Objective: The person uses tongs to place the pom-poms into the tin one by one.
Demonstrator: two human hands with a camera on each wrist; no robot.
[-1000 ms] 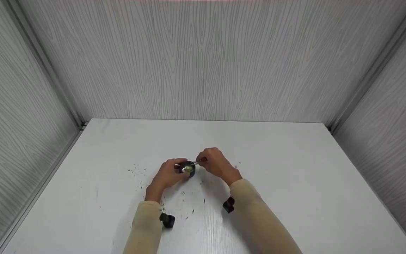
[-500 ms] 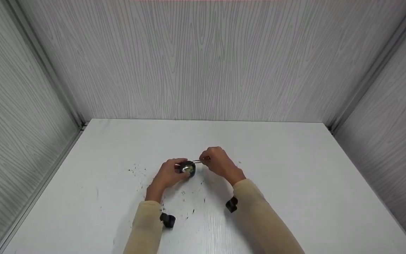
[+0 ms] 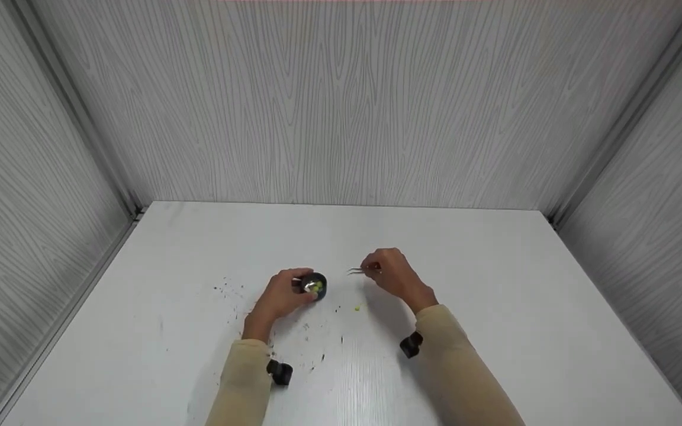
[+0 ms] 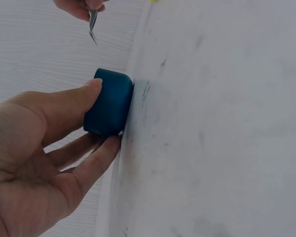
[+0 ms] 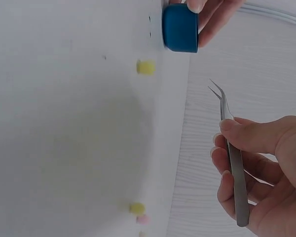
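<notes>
My left hand (image 3: 280,296) grips a small blue round cup (image 4: 111,106), thumb on one side and fingers on the other. It stands on the table, its mouth up, with yellow-green bits (image 3: 316,288) inside its shiny interior. To the right of the cup, my right hand (image 3: 399,277) pinches a pair of bent-tip tweezers (image 5: 238,177) between thumb and fingers. The tweezer tips are slightly apart with nothing between them, and point towards the cup from a short distance away. A small yellow piece (image 5: 146,67) lies on the table between cup and right hand.
Another yellow piece (image 5: 137,208) and a pink one (image 5: 143,219) lie further right. Dark specks (image 3: 231,288) and scuffs mark the white table (image 3: 465,355) around the left hand. Grey wood-grain panels (image 3: 341,106) enclose the back and both sides.
My right hand has moved right, drawing the tweezers away from the cup. The yellow piece on the table now shows more plainly. My left hand stays around the cup.
</notes>
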